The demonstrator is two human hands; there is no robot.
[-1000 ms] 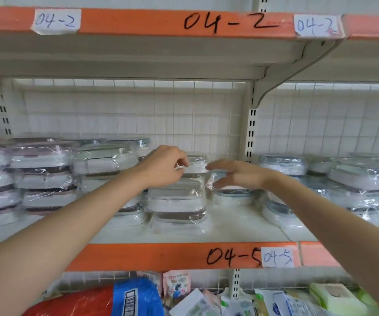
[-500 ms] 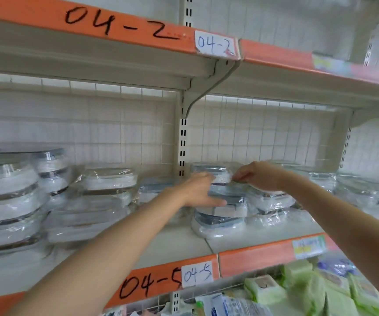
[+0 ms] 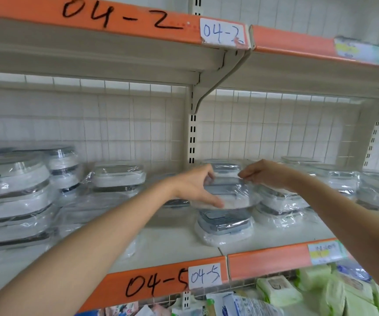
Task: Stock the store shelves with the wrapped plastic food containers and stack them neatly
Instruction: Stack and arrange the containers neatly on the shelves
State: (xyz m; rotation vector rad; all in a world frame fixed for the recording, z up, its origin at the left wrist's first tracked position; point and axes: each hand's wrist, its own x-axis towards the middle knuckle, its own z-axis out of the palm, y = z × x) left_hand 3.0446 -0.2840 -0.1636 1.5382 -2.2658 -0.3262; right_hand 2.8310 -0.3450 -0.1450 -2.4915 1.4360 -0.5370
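Container (image 3: 227,197) lifted (long axis sideways).

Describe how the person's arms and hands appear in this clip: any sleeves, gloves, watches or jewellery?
Both forearms are bare right to the frame edge, with no sleeves in view. The left hand and right hand wear no gloves, and no watch, bracelet or ring shows on either wrist or on the visible fingers. No marks or bandages show. The upper arms are out of frame.

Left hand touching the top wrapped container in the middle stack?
Touching. The head view shows the left hand with fingers and thumb around the near-left edge of the top wrapped container.
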